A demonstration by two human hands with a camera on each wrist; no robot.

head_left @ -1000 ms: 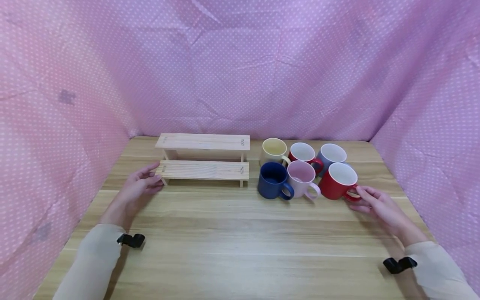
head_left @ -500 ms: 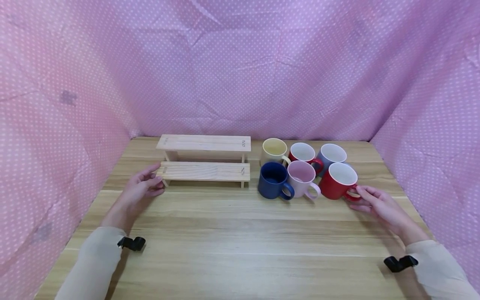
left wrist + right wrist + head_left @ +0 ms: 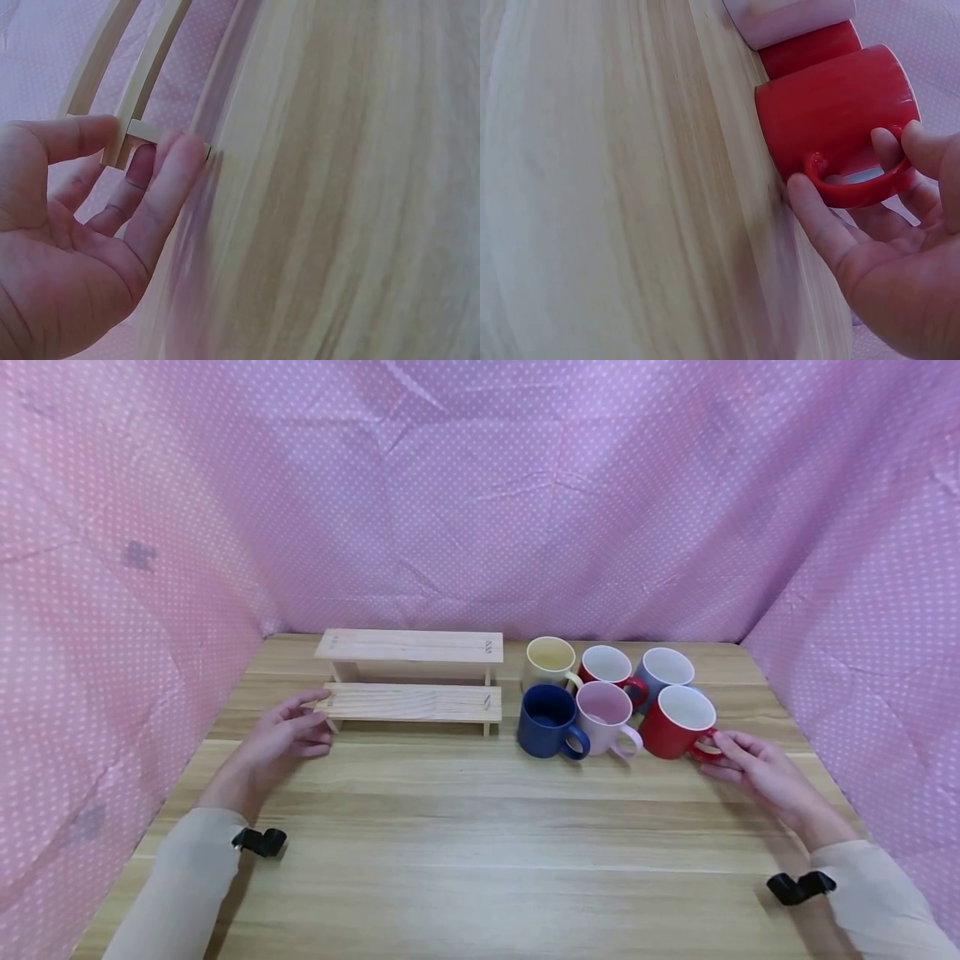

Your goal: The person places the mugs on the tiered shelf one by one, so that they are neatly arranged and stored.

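Observation:
My left hand [image 3: 279, 737] is at the left end of a two-tier wooden step rack [image 3: 408, 702]. In the left wrist view its thumb lies on the lower shelf's end [image 3: 118, 142] and the other fingers curl beneath, beside the short leg [image 3: 146, 130]. At the right, my right hand [image 3: 767, 777] holds the handle of the front red mug [image 3: 663, 733], white inside. The right wrist view has the thumb at the top of the handle [image 3: 862, 193], one fingertip through the loop and another at its lower end. The mug stands upright on the wooden table [image 3: 480, 827].
Left of the held mug are a pink mug [image 3: 600, 727] and a navy mug [image 3: 543, 731]. Behind them stand a yellow mug [image 3: 536, 677], another red mug [image 3: 592, 674] and a grey-blue mug [image 3: 651, 685], closely grouped. Pink dotted cloth [image 3: 480, 527] encloses the table's back and sides.
The rack has shifted very slightly to the right, with my left hand on it. My right hand and the red mug stay practically where they were.

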